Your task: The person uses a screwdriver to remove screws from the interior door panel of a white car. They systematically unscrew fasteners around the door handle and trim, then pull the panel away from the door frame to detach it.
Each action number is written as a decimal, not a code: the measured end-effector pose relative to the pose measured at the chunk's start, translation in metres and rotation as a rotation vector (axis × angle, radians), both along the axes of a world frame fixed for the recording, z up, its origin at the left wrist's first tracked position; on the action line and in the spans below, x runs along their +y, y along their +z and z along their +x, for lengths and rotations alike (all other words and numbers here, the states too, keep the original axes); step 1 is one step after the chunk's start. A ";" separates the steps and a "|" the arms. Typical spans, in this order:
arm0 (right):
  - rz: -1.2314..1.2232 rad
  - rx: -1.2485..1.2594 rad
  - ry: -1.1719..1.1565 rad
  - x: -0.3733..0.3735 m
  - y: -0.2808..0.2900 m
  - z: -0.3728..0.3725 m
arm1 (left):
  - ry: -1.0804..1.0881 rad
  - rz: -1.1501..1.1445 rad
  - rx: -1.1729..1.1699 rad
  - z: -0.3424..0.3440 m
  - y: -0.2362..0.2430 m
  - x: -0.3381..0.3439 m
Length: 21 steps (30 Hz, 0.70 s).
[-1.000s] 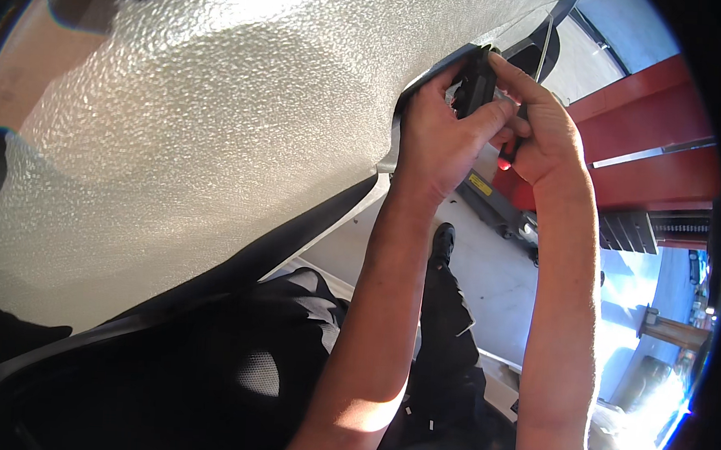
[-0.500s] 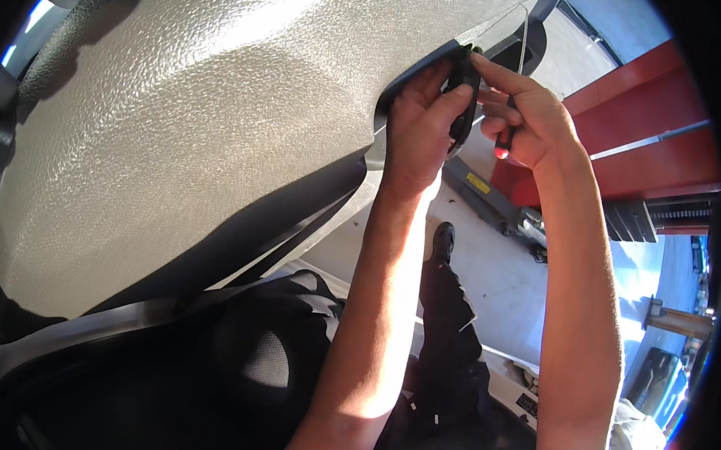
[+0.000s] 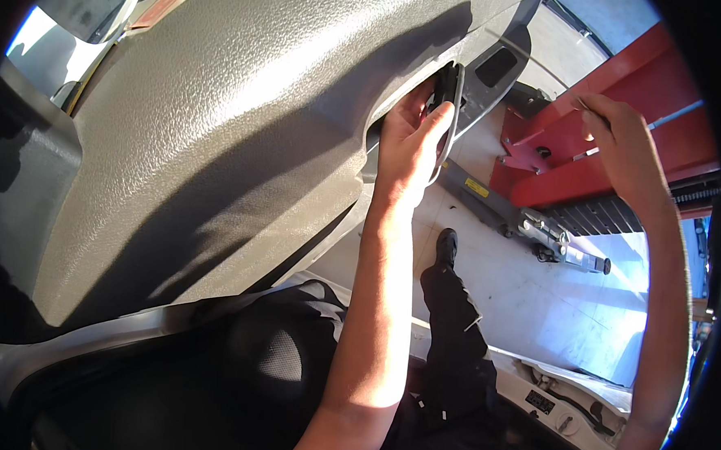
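My left hand (image 3: 407,150) is closed around a dark plastic trim piece (image 3: 449,87) at an opening in the grey textured car door panel (image 3: 245,97). The thumb lies along the outer side of the piece, while the other fingers reach behind it into the shadowed recess. Out to the right, away from the panel, my right hand (image 3: 622,137) is closed on a screwdriver. Its thin metal shaft (image 3: 540,65) points up and left from the fingertips; its handle is hidden by the hand.
A red metal lift post (image 3: 601,148) stands to the right, with a grey lift arm (image 3: 480,195) low on the floor. The dark seat (image 3: 230,373) is below left. My leg (image 3: 454,311) reaches down past the pale door sill (image 3: 563,407).
My right hand has left the trim piece and moved right, taking the screwdriver with it. My left hand stays on the piece. The view has shifted, and more of the lift shows.
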State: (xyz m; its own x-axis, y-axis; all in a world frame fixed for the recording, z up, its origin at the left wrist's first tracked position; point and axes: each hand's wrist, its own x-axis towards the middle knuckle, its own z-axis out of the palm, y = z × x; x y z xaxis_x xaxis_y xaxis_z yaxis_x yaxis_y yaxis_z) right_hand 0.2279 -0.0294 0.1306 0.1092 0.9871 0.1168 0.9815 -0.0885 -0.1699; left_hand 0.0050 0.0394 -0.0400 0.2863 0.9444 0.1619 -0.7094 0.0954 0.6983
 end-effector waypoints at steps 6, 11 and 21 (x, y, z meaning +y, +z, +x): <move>-0.021 -0.593 0.303 0.005 0.064 -0.019 | -0.091 0.002 -0.044 0.015 0.004 -0.002; -0.160 -0.688 0.281 0.010 0.077 -0.059 | -0.078 0.019 -0.072 0.024 0.000 -0.002; -0.173 -0.876 0.360 0.024 0.080 -0.056 | -0.027 0.074 -0.045 0.013 -0.004 0.004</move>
State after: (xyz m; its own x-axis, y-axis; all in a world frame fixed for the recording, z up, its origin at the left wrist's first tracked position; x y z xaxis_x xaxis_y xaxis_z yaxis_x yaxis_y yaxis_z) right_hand 0.1718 -0.0056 0.2109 -0.2602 0.9556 -0.1379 0.7268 0.2879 0.6236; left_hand 0.0182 0.0436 -0.0436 0.3027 0.9212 0.2443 -0.7378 0.0643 0.6719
